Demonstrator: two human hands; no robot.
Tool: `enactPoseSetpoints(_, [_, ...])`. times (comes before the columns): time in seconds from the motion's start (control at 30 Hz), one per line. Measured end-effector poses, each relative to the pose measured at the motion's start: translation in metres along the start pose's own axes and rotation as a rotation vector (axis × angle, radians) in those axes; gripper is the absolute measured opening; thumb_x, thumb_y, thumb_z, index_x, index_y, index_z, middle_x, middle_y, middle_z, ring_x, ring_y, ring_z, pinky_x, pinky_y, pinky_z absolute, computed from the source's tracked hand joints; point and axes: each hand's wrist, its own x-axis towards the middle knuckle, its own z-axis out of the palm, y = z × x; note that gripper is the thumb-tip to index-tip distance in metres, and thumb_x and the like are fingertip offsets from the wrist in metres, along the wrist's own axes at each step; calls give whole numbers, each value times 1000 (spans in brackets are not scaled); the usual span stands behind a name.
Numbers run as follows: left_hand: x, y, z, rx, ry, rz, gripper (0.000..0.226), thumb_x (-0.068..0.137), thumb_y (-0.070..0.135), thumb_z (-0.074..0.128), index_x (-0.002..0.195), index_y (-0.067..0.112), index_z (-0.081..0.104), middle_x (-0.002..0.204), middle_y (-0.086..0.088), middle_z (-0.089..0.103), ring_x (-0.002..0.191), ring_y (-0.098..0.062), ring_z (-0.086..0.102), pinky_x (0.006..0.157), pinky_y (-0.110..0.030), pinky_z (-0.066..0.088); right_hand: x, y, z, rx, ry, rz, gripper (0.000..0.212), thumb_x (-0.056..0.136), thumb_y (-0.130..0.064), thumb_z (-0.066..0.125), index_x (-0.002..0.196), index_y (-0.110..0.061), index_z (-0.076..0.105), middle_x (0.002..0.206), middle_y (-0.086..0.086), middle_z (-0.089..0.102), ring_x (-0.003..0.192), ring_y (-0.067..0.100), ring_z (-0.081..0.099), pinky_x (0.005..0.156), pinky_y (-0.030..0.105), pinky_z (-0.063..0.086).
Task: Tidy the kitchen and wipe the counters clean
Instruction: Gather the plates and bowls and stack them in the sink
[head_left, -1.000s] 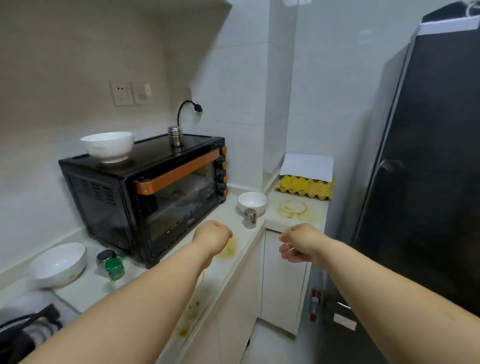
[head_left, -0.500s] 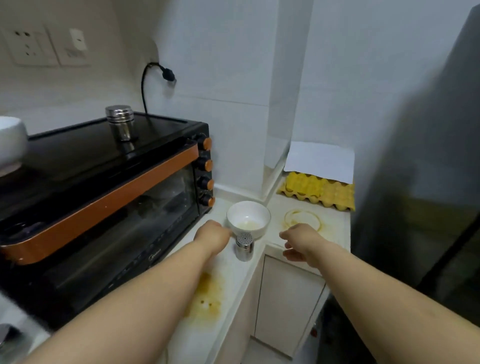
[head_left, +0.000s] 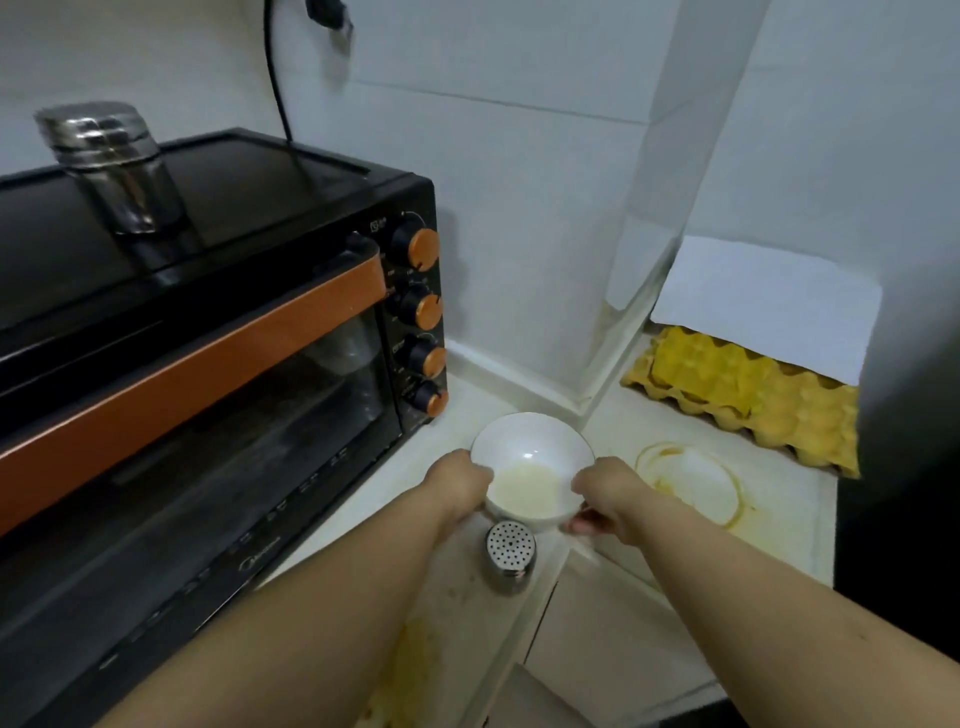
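A small white bowl with a pale yellowish residue inside sits on the white counter beside the oven. My left hand grips its left rim and my right hand grips its right side, fingers curled under the edge. A steel shaker with a perforated lid stands just in front of the bowl, between my forearms. A yellow ring-shaped stain marks the lower counter to the right, and a yellow smear lies near the front edge.
A black toaster oven with orange handle and knobs fills the left; a second steel shaker stands on top. A yellow egg tray under a white sheet sits at the back right. A dark fridge borders the right.
I have moved closer to the counter. Both hands reached forward past the shaker and took hold of the white bowl, one on each side.
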Motion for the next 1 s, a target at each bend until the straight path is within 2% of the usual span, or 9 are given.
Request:
enactPoseSetpoints(0.1, [-2,2,-1,-8,29,14,38,87,9,46,124,3,54,120,-20,58,109,-39,56,90,-40,50,-3,-7,-3,-10,-22,-21,14,91,6,36,102,2,44,77,26,60,61,37,64,55,41,56])
enactPoseSetpoints(0.2, [-17,10,-12,-108,63,66,37,86,8,44,122,8,55,115,-18,59,99,-35,57,74,-30,45,-19,-22,-10,-10,-24,-84,16,92,5,35,104,1,44,80,25,59,62,37,63,48,38,56])
enactPoseSetpoints(0.33, [-60,27,-38,-258,122,166,29,86,7,43,110,12,59,103,-18,63,78,-28,56,66,-29,44,-63,-50,-17,-12,-20,-177,18,94,1,39,108,1,51,75,18,56,66,32,60,67,42,57])
enactPoseSetpoints(0.4, [-86,33,-51,-312,128,190,20,88,5,42,97,11,58,89,-17,61,70,-26,53,64,-31,45,-89,-62,-19,-61,-20,-217,23,95,-1,40,112,6,54,74,15,57,62,25,60,56,32,56])
enactPoseSetpoints(0.53, [-154,33,-83,-407,168,210,12,89,8,45,89,5,57,70,-13,56,63,-26,54,73,-38,54,-168,-76,-18,-71,-9,-291,21,92,3,33,74,2,45,64,18,52,37,24,54,40,27,49])
enactPoseSetpoints(0.6, [-194,27,-100,-418,200,232,12,89,13,48,83,6,56,73,-14,60,65,-27,58,80,-43,57,-206,-79,-14,-118,-6,-329,19,91,2,32,78,1,45,65,18,54,33,22,53,35,22,48])
enactPoseSetpoints(0.73, [-259,13,-132,-388,279,289,18,90,20,50,103,9,55,96,-16,66,64,-25,64,66,-33,59,-266,-88,-2,-168,-26,-392,15,88,0,32,89,2,47,66,19,55,32,22,55,37,24,50])
enactPoseSetpoints(0.87, [-312,-6,-178,-447,373,332,25,88,20,52,107,6,58,97,-16,65,73,-29,66,77,-39,59,-321,-108,26,-150,-123,-485,18,87,-2,34,97,-2,49,64,17,59,36,21,58,40,25,53])
enactPoseSetpoints(1.0, [-350,-26,-236,-517,500,347,24,91,23,51,112,12,56,105,-14,65,77,-25,67,71,-34,60,-365,-139,71,-137,-209,-605,21,87,-5,35,100,-1,51,57,18,62,36,20,57,40,23,52])
